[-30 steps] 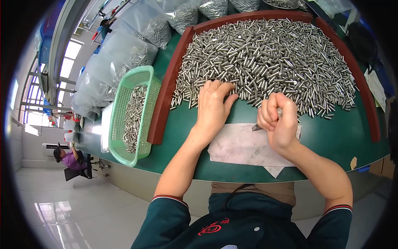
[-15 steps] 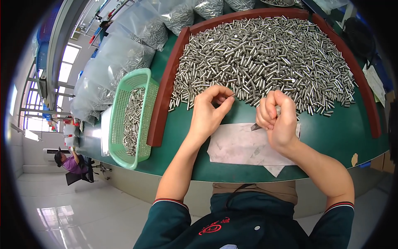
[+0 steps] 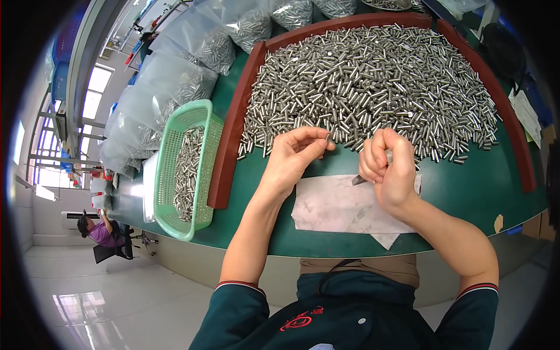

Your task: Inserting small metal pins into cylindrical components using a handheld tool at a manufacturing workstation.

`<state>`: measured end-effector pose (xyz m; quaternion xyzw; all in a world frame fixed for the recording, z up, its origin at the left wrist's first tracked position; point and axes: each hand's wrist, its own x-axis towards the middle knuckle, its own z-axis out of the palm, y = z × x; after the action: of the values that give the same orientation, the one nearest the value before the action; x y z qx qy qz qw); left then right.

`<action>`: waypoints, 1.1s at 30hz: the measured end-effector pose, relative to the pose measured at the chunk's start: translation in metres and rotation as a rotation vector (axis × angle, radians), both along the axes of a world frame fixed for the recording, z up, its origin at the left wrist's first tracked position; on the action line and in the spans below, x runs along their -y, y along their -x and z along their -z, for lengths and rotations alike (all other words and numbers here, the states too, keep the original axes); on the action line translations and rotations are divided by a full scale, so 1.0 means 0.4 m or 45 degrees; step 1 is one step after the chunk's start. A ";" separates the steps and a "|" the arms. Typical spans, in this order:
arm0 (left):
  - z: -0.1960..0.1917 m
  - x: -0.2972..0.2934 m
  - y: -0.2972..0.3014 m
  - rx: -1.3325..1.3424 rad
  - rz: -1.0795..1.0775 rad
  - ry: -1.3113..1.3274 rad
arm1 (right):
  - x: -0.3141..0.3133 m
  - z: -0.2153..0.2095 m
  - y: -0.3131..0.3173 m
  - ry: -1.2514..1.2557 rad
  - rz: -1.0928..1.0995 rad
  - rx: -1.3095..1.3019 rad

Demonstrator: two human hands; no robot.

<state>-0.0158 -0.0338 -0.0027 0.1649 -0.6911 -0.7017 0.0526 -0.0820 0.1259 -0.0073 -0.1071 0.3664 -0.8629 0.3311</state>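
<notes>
A big heap of small shiny metal cylinders [image 3: 373, 81] covers the green table [image 3: 466, 192] inside a red-brown border [image 3: 233, 122]. My left hand [image 3: 294, 157] is raised at the heap's near edge and pinches one metal cylinder [image 3: 328, 138] between thumb and forefinger. My right hand [image 3: 391, 169] is closed in a fist around a small pointed tool [image 3: 359, 180] whose dark tip sticks out toward the left, with a metal piece showing at the top of the fist. Both hands hover over a white paper sheet [image 3: 338, 207].
A green plastic basket [image 3: 186, 169] part-filled with metal cylinders stands left of the red border. Clear plastic bags of parts [image 3: 175, 76] line the far left. Another person [image 3: 96, 230] sits at a distance on the lower left. The table's near edge curves just before my body.
My left hand has lifted off the heap, curled its fingers and now pinches one cylinder, brought closer to my right hand. My right fist stayed almost still.
</notes>
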 end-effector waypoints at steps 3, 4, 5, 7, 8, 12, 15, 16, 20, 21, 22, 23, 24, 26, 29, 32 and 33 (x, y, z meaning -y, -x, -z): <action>0.003 -0.002 -0.002 0.000 0.009 -0.007 | 0.000 0.002 -0.001 -0.009 0.003 0.000; 0.004 -0.004 -0.002 0.005 0.012 -0.009 | -0.001 0.003 0.000 -0.014 0.008 -0.002; 0.003 -0.006 -0.002 0.010 0.015 -0.015 | 0.001 0.005 0.001 -0.019 0.010 0.002; -0.012 -0.025 -0.015 0.022 0.057 0.217 | -0.003 0.003 -0.005 0.072 0.042 0.055; -0.027 -0.031 -0.019 0.042 0.130 0.433 | -0.009 -0.004 0.005 0.119 0.040 -0.018; -0.028 -0.072 -0.036 -0.082 0.315 0.909 | -0.018 -0.031 0.011 0.263 0.113 -0.139; -0.019 -0.082 -0.037 -0.024 0.362 1.090 | -0.013 -0.005 0.001 0.207 0.067 -0.094; -0.018 -0.081 -0.038 -0.022 0.369 1.086 | -0.010 0.000 -0.002 0.183 0.071 -0.069; -0.011 -0.090 -0.038 -0.057 0.335 1.128 | -0.008 0.008 0.003 0.143 0.077 -0.084; -0.011 -0.092 -0.038 -0.085 0.316 1.131 | -0.008 0.007 0.002 0.134 0.074 -0.064; -0.010 -0.092 -0.038 -0.083 0.319 1.128 | -0.007 0.007 0.001 0.131 0.076 -0.061; -0.010 -0.092 -0.039 -0.090 0.318 1.124 | -0.006 0.007 0.000 0.121 0.070 -0.053; -0.009 -0.091 -0.039 -0.096 0.315 1.121 | -0.005 0.007 0.000 0.113 0.062 -0.046; -0.008 -0.091 -0.040 -0.098 0.314 1.120 | -0.004 0.008 0.000 0.115 0.059 -0.045; -0.007 -0.091 -0.039 -0.105 0.313 1.122 | -0.004 0.007 0.001 0.124 0.050 -0.044; -0.007 -0.090 -0.040 -0.101 0.314 1.130 | -0.004 0.006 0.001 0.132 0.043 -0.041; -0.008 -0.090 -0.040 -0.097 0.313 1.137 | -0.003 0.006 0.001 0.133 0.041 -0.044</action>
<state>0.0004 0.0023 0.0003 0.0172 -0.9376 -0.3421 0.0602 -0.0824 0.1273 -0.0097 -0.1331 0.3283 -0.8841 0.3046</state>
